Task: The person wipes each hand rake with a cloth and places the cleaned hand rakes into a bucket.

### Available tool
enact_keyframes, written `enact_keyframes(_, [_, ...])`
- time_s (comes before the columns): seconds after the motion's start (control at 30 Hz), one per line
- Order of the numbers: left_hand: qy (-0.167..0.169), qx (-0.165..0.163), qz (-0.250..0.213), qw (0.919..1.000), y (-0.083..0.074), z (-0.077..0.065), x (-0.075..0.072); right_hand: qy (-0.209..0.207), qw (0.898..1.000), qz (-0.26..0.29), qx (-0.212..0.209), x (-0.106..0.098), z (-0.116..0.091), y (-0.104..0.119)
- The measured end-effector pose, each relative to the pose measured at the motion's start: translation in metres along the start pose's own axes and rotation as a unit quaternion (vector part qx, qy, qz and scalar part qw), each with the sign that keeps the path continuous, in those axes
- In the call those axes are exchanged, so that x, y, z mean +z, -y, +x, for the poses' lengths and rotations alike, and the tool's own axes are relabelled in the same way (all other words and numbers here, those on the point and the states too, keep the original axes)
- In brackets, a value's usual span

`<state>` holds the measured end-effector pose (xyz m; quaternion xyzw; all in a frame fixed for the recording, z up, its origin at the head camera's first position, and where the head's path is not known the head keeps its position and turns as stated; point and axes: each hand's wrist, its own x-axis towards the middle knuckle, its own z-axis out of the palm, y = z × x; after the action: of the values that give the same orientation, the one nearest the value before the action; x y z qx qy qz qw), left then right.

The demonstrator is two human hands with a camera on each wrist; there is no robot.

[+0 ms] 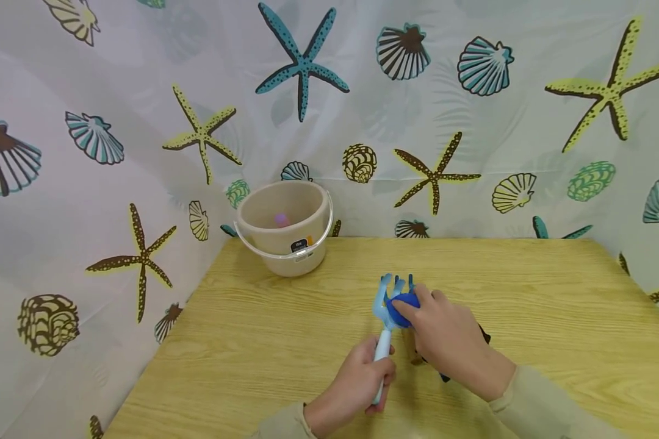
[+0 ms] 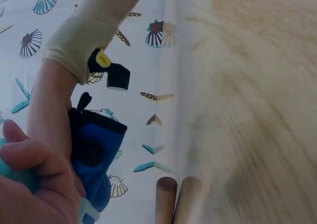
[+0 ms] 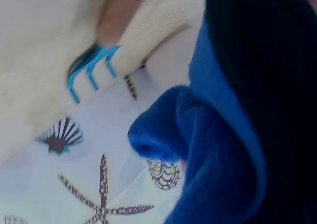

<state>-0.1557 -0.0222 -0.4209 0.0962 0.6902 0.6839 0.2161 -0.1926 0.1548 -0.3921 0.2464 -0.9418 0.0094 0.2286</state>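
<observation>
L hand [image 1: 362, 373] has fingers curled round the lt. blue fork's [image 1: 382, 346] handle, over the near part of the table [image 1: 225, 341]. R hand [image 1: 447, 332] pinches a blue cloth [image 1: 401, 310] at its head. Wood-handled rake [image 1: 414, 353] just R, partly hidden; bucket [image 1: 277, 242] far L.

Head and nearer wrist views share blue cloth [image 1: 404, 309].
</observation>
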Motion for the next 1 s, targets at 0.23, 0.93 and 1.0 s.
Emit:
enact_keyframes(0.23, [-0.004,0.001,0.000,1.0000,0.002,0.000,0.005,-0.054,0.997,-0.062,-0.003,0.015,0.002,-0.005])
enact_keyframes(0.93, [-0.034,0.015,-0.016,0.9992,-0.011,-0.001,-0.003,-0.049,0.998,0.038,-0.011,0.006,-0.008,-0.004])
enact_keyframes(1.0, [-0.037,0.013,-0.015,0.9991,-0.010,0.000,-0.003,-0.038,0.998,0.048,-0.016,0.004,-0.010,0.001])
